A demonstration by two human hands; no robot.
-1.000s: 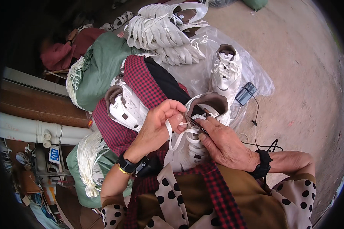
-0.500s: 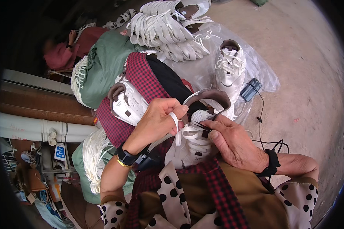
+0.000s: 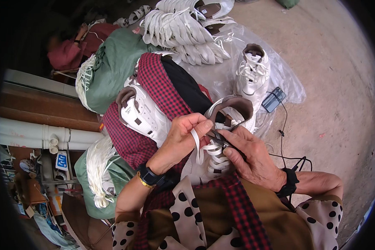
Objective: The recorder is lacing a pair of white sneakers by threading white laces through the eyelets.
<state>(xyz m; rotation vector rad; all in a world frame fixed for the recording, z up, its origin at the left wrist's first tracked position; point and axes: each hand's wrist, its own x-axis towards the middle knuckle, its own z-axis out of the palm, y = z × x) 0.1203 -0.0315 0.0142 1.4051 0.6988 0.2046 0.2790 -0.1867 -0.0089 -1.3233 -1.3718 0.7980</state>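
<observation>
On my lap lies a white sneaker (image 3: 194, 167) with a brown collar, its opening facing away from me. My left hand (image 3: 180, 141) pinches a flat white shoelace (image 3: 197, 143) between thumb and fingers beside the tongue; the lace loops down over the eyelets. In my right hand (image 3: 254, 155) is a slim dark pointed metal tool, like tweezers (image 3: 221, 141), its tips at the upper eyelets close to my left fingertips. Whether the tips grip the lace is hidden. Another white sneaker (image 3: 142, 114) rests left of my hands on red checked cloth.
A laced white sneaker (image 3: 253, 75) stands beyond on plastic sheeting (image 3: 285, 68), near a phone (image 3: 273, 99) with a black cable. Stacked white shoe uppers (image 3: 177, 31) lie at the back. Green sacks (image 3: 116, 68) with white lace bundles (image 3: 101, 173) are left; a person (image 3: 66, 56) sits behind them.
My hands have come closer together over the eyelets. The tool's tips now show beside my left fingers, and the lace in my left hand has shifted slightly right.
</observation>
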